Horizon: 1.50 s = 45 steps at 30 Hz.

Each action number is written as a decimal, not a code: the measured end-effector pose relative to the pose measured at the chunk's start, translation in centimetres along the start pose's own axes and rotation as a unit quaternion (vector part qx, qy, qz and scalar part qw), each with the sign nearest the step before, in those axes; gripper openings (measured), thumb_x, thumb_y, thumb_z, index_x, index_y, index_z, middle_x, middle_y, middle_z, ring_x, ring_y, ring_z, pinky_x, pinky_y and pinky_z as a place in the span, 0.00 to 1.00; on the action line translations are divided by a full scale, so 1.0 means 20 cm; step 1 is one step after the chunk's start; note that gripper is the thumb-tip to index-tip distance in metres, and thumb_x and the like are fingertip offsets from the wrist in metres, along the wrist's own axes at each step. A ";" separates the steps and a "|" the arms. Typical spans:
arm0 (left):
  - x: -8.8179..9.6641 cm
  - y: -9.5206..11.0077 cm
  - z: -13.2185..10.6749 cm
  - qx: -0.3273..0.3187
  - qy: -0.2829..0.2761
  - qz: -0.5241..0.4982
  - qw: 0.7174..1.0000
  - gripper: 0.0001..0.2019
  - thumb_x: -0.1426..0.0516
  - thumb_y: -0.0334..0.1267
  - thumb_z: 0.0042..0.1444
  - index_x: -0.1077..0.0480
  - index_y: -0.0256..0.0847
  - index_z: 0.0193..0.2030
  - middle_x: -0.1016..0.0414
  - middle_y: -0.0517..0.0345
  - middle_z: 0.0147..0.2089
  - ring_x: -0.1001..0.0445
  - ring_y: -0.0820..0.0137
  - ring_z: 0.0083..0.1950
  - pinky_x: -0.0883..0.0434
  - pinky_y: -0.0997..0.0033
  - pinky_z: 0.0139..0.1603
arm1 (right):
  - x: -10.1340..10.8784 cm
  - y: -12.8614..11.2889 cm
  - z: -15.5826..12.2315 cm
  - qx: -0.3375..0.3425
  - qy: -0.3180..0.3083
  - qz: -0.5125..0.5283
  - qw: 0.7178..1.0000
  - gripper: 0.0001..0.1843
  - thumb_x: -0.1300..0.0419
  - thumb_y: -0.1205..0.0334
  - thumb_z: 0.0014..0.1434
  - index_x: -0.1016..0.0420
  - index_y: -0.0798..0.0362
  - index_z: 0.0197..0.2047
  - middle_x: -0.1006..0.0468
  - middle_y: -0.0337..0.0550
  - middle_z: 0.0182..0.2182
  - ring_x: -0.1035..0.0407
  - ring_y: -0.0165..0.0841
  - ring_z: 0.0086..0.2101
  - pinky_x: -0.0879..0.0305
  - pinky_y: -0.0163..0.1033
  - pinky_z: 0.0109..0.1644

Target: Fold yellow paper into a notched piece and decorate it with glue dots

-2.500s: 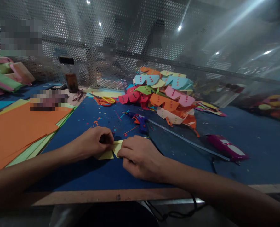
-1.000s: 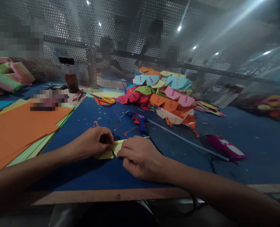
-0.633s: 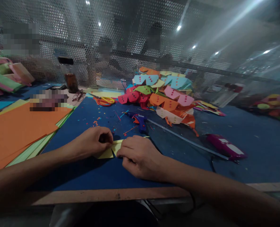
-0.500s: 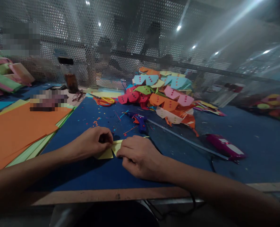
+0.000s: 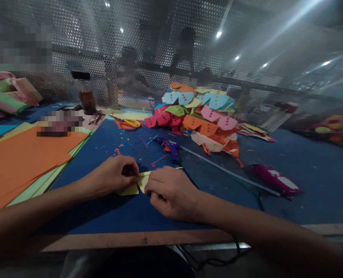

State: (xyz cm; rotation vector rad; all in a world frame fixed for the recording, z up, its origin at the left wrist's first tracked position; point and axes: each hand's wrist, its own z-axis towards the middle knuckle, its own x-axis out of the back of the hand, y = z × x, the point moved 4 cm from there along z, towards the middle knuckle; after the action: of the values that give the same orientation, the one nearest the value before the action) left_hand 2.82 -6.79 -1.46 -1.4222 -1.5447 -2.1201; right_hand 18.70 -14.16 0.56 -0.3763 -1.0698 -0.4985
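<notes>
A pale yellow piece of paper (image 5: 142, 182) with a V-shaped notch lies low on the blue table, partly covered by both hands. My left hand (image 5: 117, 173) pinches its upper edge between thumb and fingers. My right hand (image 5: 171, 192) is closed over the paper's right part, fingers curled down onto it. Just beyond the hands lies a blue glue gun (image 5: 170, 148) with a long clear glue stick (image 5: 226, 171) sticking out of its back.
A heap of coloured cut-paper shapes (image 5: 203, 116) stands behind the glue gun. Yellow-handled scissors (image 5: 129, 124) lie to its left. Stacked orange sheets (image 5: 26, 158) cover the left side, near a bottle (image 5: 87, 96). A magenta tool (image 5: 275, 179) rests at right. Paper scraps dot the table.
My right hand has shifted very slightly to the right. Both hands otherwise keep their hold on the yellow paper.
</notes>
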 end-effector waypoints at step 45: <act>0.00 0.11 -0.25 -0.125 0.057 0.196 0.971 0.07 0.44 0.44 0.64 0.26 0.48 0.42 0.21 0.58 0.45 0.27 0.60 0.47 0.39 0.58 0.49 | -0.04 0.10 0.01 -0.096 -0.038 -0.036 0.994 0.09 0.45 0.64 0.69 0.23 0.55 0.45 0.23 0.46 0.40 0.33 0.37 0.42 0.43 0.42 0.44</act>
State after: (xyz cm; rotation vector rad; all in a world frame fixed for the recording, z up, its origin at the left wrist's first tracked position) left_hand 1.16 -11.92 -0.12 -1.4984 -0.8879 -2.1521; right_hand 19.35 -12.31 -0.11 -0.5314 -1.1149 -0.6580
